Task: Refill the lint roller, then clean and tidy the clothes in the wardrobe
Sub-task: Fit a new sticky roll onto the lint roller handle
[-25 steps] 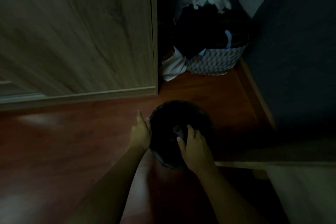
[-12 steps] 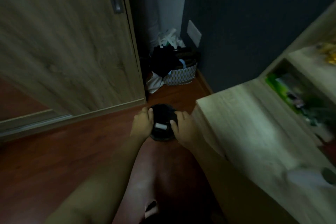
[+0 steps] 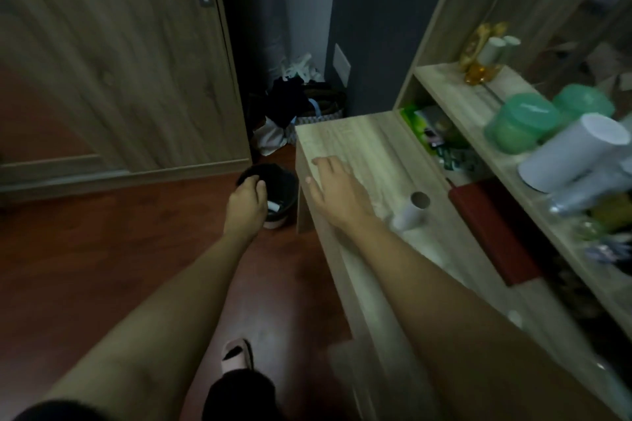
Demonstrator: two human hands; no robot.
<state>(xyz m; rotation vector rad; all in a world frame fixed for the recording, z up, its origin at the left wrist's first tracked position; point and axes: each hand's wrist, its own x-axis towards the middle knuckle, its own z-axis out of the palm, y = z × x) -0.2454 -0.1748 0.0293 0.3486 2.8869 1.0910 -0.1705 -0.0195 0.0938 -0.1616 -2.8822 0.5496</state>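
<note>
The wooden wardrobe door fills the left of your view, standing on the reddish floor. To your right runs the pale wooden bench, with a cluttered shelf above its far side that carries green jars and a white cylinder. In the far corner, between the door and the bench, a patterned basket is heaped with dark clothes. A flat red case lies on the bench under the shelf. A black bin sits on the floor just beside the bench's near leg.

Your left hand is at the bin's left rim with its fingers curled. The blur hides whether they actually grip the rim. Your right hand is spread flat, palm down, over the corner of the bench and holds nothing.

The lint roll, white with a hollow core, lies on the bench just right of your right forearm. It is blurred. A small white piece lies inside the bin.
</note>
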